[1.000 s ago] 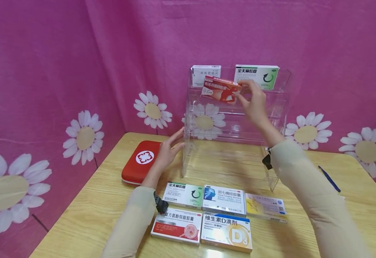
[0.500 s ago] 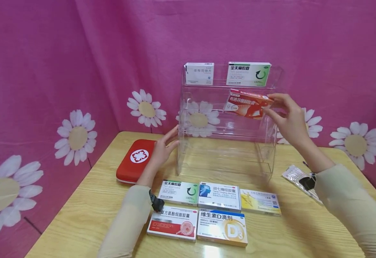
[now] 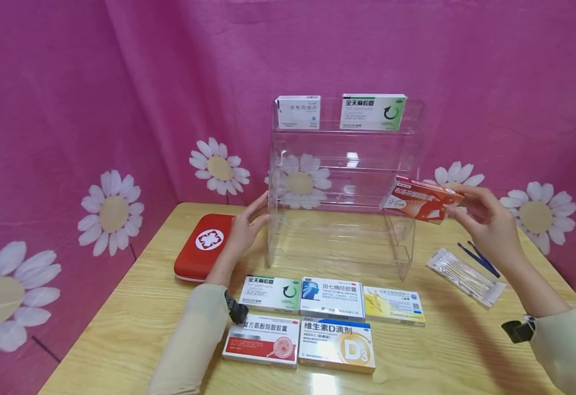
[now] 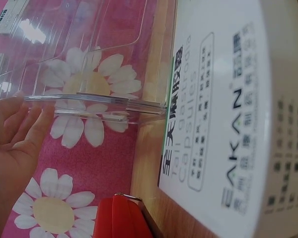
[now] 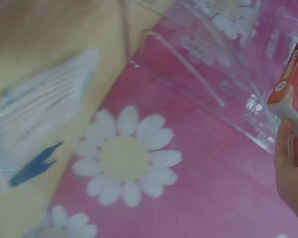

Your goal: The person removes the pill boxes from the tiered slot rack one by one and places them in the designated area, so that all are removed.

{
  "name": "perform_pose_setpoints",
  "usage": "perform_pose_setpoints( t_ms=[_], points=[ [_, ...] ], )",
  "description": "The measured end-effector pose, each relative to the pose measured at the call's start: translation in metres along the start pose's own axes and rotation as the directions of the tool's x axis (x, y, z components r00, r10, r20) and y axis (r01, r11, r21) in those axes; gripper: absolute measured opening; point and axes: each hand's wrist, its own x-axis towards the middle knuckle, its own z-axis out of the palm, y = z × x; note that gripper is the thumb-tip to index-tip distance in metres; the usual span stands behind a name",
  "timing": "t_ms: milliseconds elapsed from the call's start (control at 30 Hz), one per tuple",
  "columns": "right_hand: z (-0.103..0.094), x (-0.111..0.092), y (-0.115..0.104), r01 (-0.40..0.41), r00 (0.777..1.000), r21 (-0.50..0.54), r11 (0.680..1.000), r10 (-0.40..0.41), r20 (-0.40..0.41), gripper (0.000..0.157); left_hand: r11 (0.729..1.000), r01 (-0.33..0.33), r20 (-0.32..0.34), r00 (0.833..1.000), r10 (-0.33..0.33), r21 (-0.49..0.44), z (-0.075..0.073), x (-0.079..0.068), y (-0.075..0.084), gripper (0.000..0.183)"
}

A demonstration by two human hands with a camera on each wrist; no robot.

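My right hand (image 3: 490, 225) pinches a red medicine box (image 3: 418, 200) by its right end, in the air at the right side of the clear acrylic display rack (image 3: 337, 227). In the right wrist view the thumb and fingers grip the end of that box (image 5: 292, 89). My left hand (image 3: 243, 227) rests with extended fingers against the rack's left side panel; the left wrist view shows its fingertips at the panel's edge. On the top tier stand a white medicine box (image 3: 299, 112) at left and a green-and-white medicine box (image 3: 373, 112) at right. The tiers below hold no boxes.
Several medicine boxes lie in two rows before the rack, among them a vitamin D box (image 3: 337, 345) and a red-and-white box (image 3: 260, 340). A red first-aid case (image 3: 204, 247) lies left. Cotton swabs (image 3: 466, 277) and blue tweezers (image 3: 480, 259) lie right.
My right hand has carried the red box from in front of the top tier down and right, beyond the rack's right side. The left hand stays at the left panel.
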Motion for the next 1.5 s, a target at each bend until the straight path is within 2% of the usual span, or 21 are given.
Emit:
perform_pose_setpoints(
  t_ms=[367,533,667,867,1133,1500],
  points=[
    [-0.024,-0.048,0.027,-0.047,0.999,0.058,0.997,0.045,0.028,0.040,1.000,0.005,-0.003,1.000,-0.005,-0.002,0.000,0.000,-0.001,0.060],
    [-0.036,-0.068,0.041,-0.012,0.999,0.040,0.999,0.010,0.048,0.042,1.000,0.004,0.000,1.000,-0.004,-0.006,0.002,-0.001,0.000,0.060],
    [-0.044,-0.082,0.053,0.014,0.994,-0.017,1.000,-0.012,0.107,0.042,1.000,0.008,0.003,1.000,-0.008,-0.019,0.003,0.000,0.000,0.060],
    [-0.054,-0.100,0.064,-0.045,0.975,-0.088,0.995,0.063,0.214,0.041,1.000,0.015,0.003,1.000,-0.015,-0.017,0.002,-0.002,0.001,0.060],
    [-0.060,-0.113,0.078,-0.055,0.953,-0.041,0.998,0.065,0.296,0.039,1.000,0.011,-0.005,1.000,-0.011,-0.026,0.003,-0.002,-0.002,0.060],
    [-0.065,-0.122,0.092,-0.087,0.924,-0.054,0.995,0.101,0.370,0.038,1.000,0.017,0.003,1.000,-0.017,-0.018,0.002,-0.002,0.000,0.060]
  ],
)
